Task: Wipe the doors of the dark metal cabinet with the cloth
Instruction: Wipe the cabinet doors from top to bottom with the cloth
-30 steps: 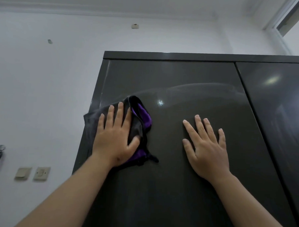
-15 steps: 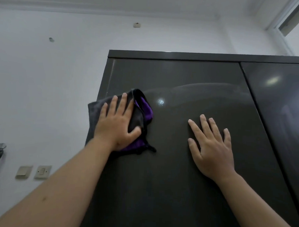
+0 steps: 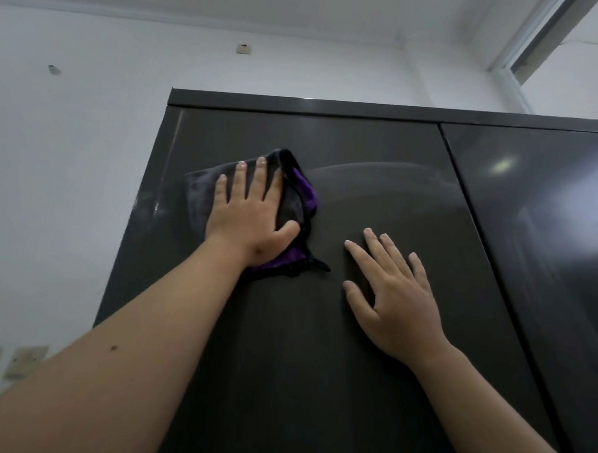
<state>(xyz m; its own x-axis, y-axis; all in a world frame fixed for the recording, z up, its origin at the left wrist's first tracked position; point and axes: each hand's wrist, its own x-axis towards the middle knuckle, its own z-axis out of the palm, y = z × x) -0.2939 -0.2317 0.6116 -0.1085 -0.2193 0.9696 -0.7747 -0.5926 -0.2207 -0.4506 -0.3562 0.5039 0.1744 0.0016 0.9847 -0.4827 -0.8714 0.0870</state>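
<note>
The dark metal cabinet fills the middle and right of the view. Its left door [image 3: 379, 154] carries a curved wipe mark near the top; the right door [image 3: 548, 209] begins past a vertical seam. A dark grey cloth with a purple inside [image 3: 299, 195] lies flat against the upper left of the left door. My left hand [image 3: 248, 212] presses on the cloth with straight, spread fingers. My right hand [image 3: 395, 299] rests flat on the same door, to the right of and below the cloth, holding nothing.
A white wall [image 3: 70, 182] runs left of the cabinet, with two wall switches [image 3: 10, 361] low at the left edge. A window frame [image 3: 538, 41] slants across the upper right corner. The cabinet's top edge [image 3: 364, 109] lies under the ceiling.
My left hand has slid the cloth upward and a little toward the middle of the left door. My right hand stays flat on the door, lower right of the cloth.
</note>
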